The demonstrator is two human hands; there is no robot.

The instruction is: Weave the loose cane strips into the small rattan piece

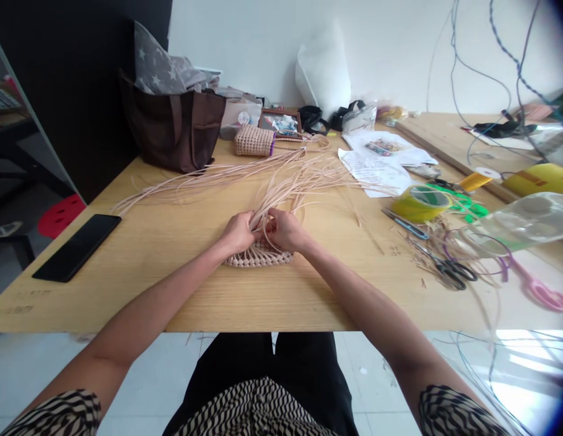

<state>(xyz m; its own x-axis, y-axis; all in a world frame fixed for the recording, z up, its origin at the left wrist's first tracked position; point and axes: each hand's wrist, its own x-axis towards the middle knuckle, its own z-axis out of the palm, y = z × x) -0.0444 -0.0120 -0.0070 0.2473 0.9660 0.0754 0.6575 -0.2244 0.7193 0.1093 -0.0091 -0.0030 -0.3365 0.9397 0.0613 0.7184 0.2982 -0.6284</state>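
A flat woven piece (261, 259) in beige and brown lies on the table in front of me, with a braided edge toward me. Many long pale strands (286, 191) fan out from it toward the back of the table. My left hand (240, 231) is closed around a bunch of these strands on the left side of the piece. Close beside it, my right hand (284, 230) pinches strands at the right, its fingertips partly hidden among them. Both hands rest just above the weave and nearly touch.
At left lie a black phone (77, 248) and a brown bag (172, 130). A finished-looking woven pouch (254, 140) stands at the back. On the right are papers (376, 172), yellow tape (420, 203), a cutter knife (405, 224), black scissors (451, 272), pink scissors (542, 290) and a clear bottle (526, 221).
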